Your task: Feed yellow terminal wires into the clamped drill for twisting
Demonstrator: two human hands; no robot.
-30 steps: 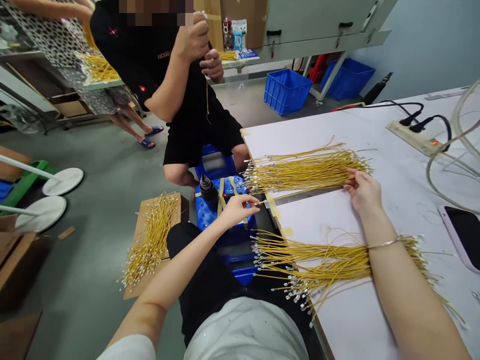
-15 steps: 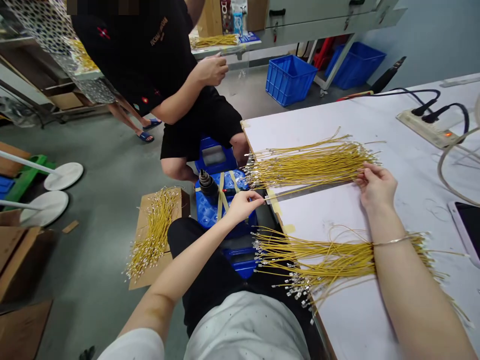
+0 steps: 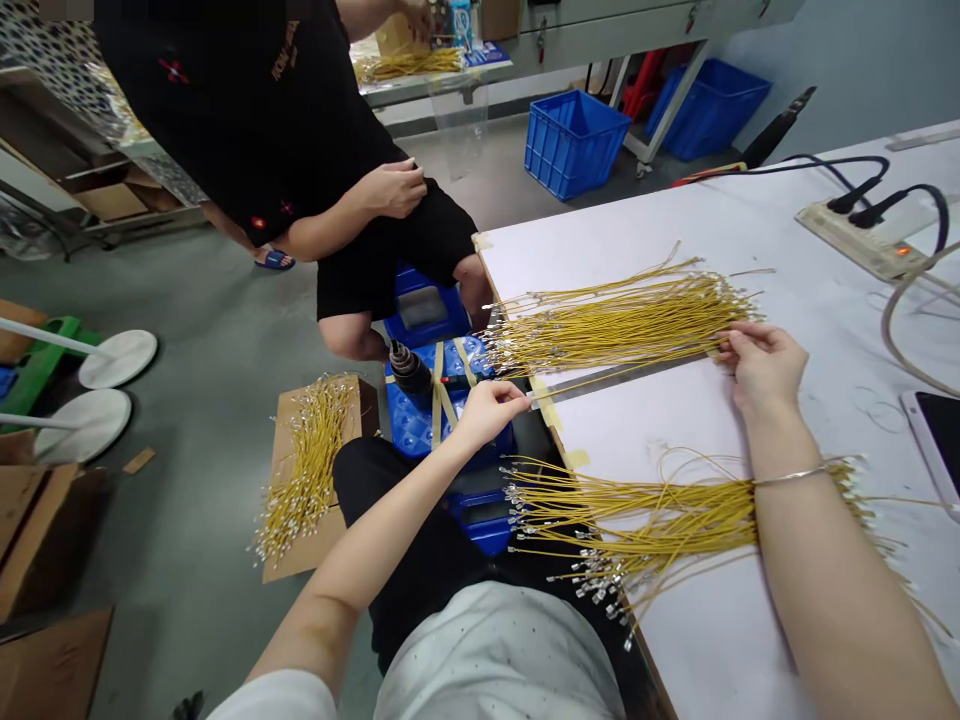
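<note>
**Live: hands well apart, working the yellow leads along a steel edge**

I've got the left hand (image 3: 487, 415) at the taped end of a steel straightedge (image 3: 615, 379), its fingertips (image 3: 521, 399) pinched right beside the steel, though I can't tell on what. The right hand (image 3: 765, 370) sits at the far end, fingers on the metal-tipped ends of the upper bundle of yellow crimped wires (image 3: 622, 325), which lies across the tabletop (image 3: 660, 440) by its left edge. A second bundle (image 3: 637, 515) lies toward the near edge. Best handling here: light fingertip pressure, leads flat and parallel against the steel, terminals kept even.
</note>
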